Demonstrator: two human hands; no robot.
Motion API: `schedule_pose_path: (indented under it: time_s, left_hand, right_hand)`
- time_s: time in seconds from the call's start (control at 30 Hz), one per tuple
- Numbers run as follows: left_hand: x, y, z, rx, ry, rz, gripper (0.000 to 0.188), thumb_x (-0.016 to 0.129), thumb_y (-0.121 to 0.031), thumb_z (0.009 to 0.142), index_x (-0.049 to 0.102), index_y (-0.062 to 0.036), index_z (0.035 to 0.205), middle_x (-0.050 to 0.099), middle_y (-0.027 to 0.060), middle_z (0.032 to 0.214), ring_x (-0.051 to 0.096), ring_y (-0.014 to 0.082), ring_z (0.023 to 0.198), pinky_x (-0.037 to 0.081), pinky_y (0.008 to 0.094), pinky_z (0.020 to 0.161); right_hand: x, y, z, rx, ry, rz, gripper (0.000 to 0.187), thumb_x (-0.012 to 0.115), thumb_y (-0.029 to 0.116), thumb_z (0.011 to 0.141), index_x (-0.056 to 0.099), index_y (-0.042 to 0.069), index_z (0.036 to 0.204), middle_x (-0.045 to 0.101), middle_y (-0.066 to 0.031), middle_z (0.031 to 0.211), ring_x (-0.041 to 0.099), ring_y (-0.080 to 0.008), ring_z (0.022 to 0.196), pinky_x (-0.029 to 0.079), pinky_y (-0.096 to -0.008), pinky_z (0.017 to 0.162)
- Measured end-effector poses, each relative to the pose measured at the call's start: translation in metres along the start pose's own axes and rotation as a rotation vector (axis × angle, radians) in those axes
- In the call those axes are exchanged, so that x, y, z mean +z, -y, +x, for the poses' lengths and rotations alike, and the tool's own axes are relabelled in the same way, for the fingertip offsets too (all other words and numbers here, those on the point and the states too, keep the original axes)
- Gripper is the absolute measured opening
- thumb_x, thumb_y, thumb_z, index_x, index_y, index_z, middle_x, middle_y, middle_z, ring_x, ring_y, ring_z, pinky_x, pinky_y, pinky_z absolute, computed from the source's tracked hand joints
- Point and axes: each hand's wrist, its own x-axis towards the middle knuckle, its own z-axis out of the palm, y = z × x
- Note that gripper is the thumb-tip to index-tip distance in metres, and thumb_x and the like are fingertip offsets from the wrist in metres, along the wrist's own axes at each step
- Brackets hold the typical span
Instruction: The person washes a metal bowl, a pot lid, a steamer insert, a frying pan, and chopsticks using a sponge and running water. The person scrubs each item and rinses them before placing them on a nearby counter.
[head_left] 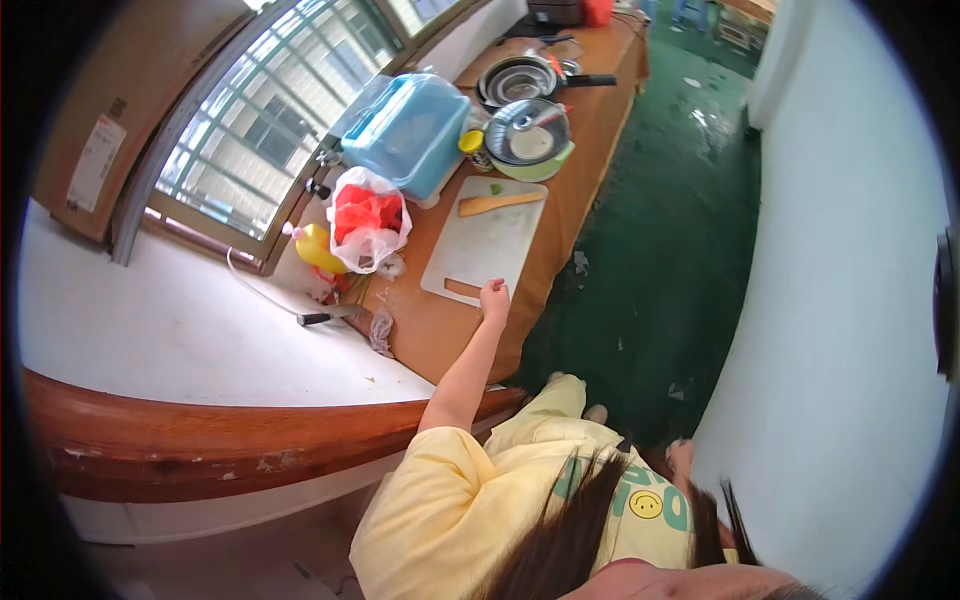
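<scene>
My left hand [495,299] is closed in a loose fist at the near right corner of a white cutting board [480,240]. Nothing shows sticking out of the fingers, and whether they touch the board I cannot tell. The board lies on a brown-covered table, with a handle slot at its near end. On its far part rest a wooden spatula [500,203] and a small green piece of food [496,188]. My right hand [680,458] hangs low beside my body near the white wall, its fingers too small and partly hidden to read.
Beyond the board stand a glass-lidded bowl [527,132], a pan with nested bowls [520,80], a yellow-lidded jar [474,148] and a blue plastic bin [408,130]. Left are a white bag with red contents [367,215], a yellow bottle [316,243] and a knife [330,314].
</scene>
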Motion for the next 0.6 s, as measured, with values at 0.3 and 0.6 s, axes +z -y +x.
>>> schedule_pose_path:
  time_s: [0.3,0.6]
  left_hand:
    - [-0.014,-0.054,0.066,-0.348,0.153,-0.621,0.027,0.051,-0.026,0.085,0.052,-0.0114,0.108,0.051,0.0018,0.091,0.051,0.0115,0.081,0.046,0.0287,0.064]
    - [-0.065,-0.095,0.102,-0.45,0.277,-1.138,0.044,0.051,-0.044,0.082,0.045,-0.0099,0.109,0.051,0.0064,0.094,0.053,0.0167,0.082,0.048,0.0313,0.063]
  right_hand:
    - [-0.003,0.528,0.067,0.039,0.521,0.768,0.029,0.057,0.026,0.08,0.052,0.005,0.098,0.052,-0.0016,0.062,0.045,-0.0087,0.043,0.039,-0.0232,0.041]
    - [0.13,0.808,-0.043,-0.795,1.482,0.392,0.05,0.042,0.041,0.088,0.042,0.004,0.122,0.057,-0.0062,0.102,0.053,-0.0133,0.098,0.041,-0.0272,0.084]
